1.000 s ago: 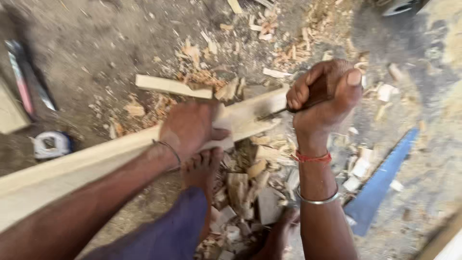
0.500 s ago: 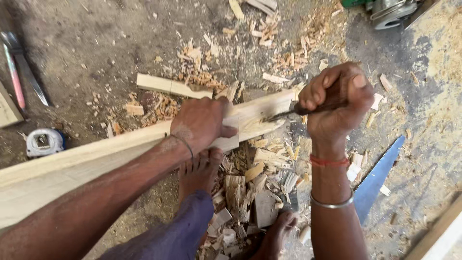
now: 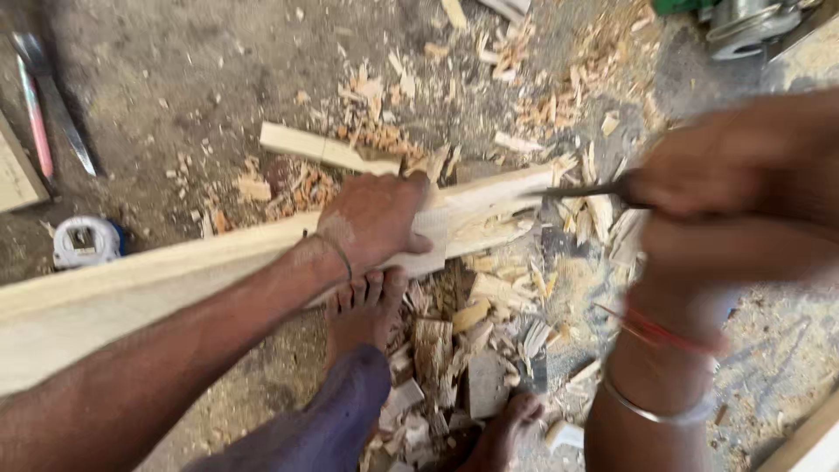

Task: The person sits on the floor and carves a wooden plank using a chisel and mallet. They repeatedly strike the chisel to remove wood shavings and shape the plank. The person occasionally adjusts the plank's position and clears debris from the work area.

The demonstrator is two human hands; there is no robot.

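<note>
Head view: the plank (image 3: 175, 280) runs lower-left to upper-right; left hand (image 3: 376, 218) presses flat near its chipped end, right hand (image 3: 734, 175) beyond that end, fisted around a blade tool (image 3: 581, 190).

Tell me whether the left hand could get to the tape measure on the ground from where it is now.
Probably yes, but not freely. The tape measure lies on open ground just beyond the long plank, with nothing over it. The left hand is pressed flat on that plank, so it would have to let go first.
</note>
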